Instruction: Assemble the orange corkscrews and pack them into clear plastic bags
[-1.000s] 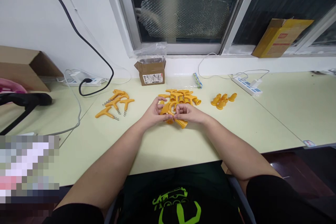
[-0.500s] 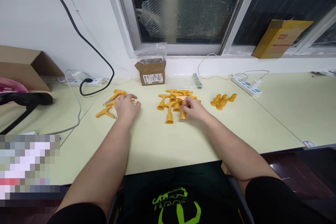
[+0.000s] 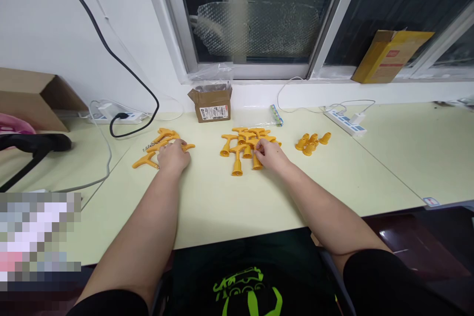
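Note:
My left hand [image 3: 173, 157] is closed over a small pile of yellow T-handled corkscrews at the left, its fingers curled round one whose handle end [image 3: 189, 146] sticks out on the right. Beside it lie a loose corkscrew [image 3: 145, 160] and another [image 3: 165, 134], their metal spirals partly visible. My right hand [image 3: 272, 154] pinches the handle of an upright corkscrew [image 3: 256, 162] seated in its bell-shaped base. This one stands at the front of a cluster of similar corkscrews, with one neighbour [image 3: 237, 163] just to its left.
Several loose yellow bell-shaped bases [image 3: 309, 145] stand to the right. Behind are an open cardboard box [image 3: 213, 106], a clear plastic bag [image 3: 254, 117] and a power strip [image 3: 345, 122]. Another power strip [image 3: 135, 117] with a black cable sits at the left.
My left hand has lowered and its fingers have drawn in on a corkscrew. My right hand stays at the front corkscrew, whose handle has turned. The view has shifted slightly.

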`<state>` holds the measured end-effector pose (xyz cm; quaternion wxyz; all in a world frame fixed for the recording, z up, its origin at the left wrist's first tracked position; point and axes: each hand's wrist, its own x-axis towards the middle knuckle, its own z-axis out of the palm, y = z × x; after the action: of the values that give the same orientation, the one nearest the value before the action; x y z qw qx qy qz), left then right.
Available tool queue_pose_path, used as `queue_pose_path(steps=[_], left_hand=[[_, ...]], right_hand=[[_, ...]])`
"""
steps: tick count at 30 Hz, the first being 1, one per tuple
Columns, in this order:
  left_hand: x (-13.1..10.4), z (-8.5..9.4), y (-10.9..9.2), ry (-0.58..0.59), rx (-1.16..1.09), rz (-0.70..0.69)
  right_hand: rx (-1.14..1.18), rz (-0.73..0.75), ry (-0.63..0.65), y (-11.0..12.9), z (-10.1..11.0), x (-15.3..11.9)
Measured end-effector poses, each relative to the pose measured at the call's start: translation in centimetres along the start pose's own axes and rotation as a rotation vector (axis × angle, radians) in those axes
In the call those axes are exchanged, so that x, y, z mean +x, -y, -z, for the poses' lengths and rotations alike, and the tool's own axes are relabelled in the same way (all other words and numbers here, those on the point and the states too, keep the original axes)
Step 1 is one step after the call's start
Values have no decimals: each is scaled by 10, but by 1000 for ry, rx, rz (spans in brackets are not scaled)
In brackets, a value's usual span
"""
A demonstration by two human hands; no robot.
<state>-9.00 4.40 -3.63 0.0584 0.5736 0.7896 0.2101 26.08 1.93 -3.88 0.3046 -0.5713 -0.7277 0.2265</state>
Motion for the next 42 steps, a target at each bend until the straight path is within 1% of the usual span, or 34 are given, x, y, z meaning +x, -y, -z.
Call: queue_pose_path(steps=[3, 6, 9, 11, 13, 15, 18, 20, 22, 25, 28, 32, 36, 39, 40, 42], left_hand=[[0, -1, 0, 19, -33, -10], [0, -1, -1, 45, -68, -23], [-2, -1, -3, 48, -103, -63], [-4, -1, -6, 26, -116, -93], [-8, 0, -9, 0, -150, -122], [-11, 1, -14, -22, -218, -143], [-16, 0, -21, -30, -377, -143], [-18, -2, -26, 3, -538, -124], [-20, -5, -32, 68, -749, -81], [-24, -8, -42, 205, -1084, -16], [-28, -6, -49, 314, -1304, 1], [-35, -2, -56, 391, -1391, 41], [-40, -1, -61, 452, -1412, 72], [-42, -1, -64, 473, -1445, 101], [-42, -1, -65, 473, -1461, 114], [-42, -1, -66, 467, -1497, 150]], right_hand=[[-9, 6, -7, 4, 1, -1], [-6, 16, -28, 8, 9, -1], [-75, 17, -125, 6, 28, 1], [-161, -20, -214, -3, 46, 4], [-274, -138, -300, -18, 66, 7], [-409, -327, -350, -36, 87, 9], [-461, -553, -340, -59, 111, 10], [-448, -634, -297, -68, 119, 10], [-443, -670, -246, -71, 122, 11], [-459, -688, -199, -69, 118, 13], [-477, -659, -193, -66, 112, 14], [-508, -578, -179, -64, 104, 15], [-508, -553, -177, -66, 99, 17], [-444, -488, -270, -67, 97, 17], [-400, -436, -316, -66, 96, 16], [-259, -265, -394, -62, 90, 16]])
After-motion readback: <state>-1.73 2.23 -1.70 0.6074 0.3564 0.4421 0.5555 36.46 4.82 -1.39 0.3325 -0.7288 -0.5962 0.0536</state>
